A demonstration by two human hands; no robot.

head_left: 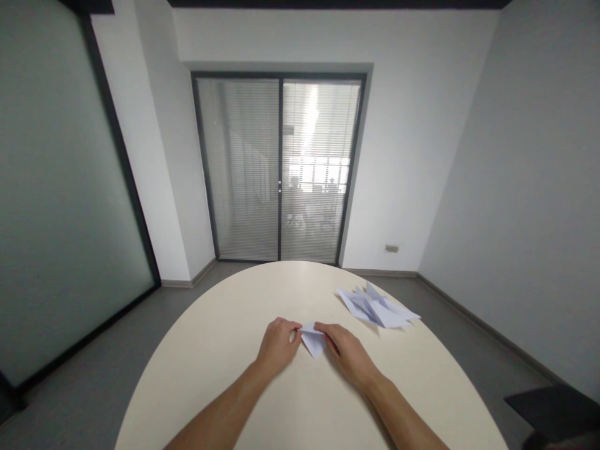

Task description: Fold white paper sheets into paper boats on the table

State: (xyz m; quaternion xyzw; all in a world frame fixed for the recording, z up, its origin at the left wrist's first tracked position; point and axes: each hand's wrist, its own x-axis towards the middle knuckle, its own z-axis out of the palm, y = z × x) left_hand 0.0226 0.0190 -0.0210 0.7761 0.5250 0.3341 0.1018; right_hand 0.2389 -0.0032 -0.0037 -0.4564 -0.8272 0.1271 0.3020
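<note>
One paper [314,344], pinched between left hand [277,344] and right hand [347,352]! Folded sheets [377,310] (quite a heap) share the worktop [206,350].

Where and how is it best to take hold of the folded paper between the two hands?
Probably pinch the folded paper at both ends of its wide part: left hand from the left, right hand from the right. It narrows to a point toward the person, so gripping the wide part should hold it more evenly.
</note>
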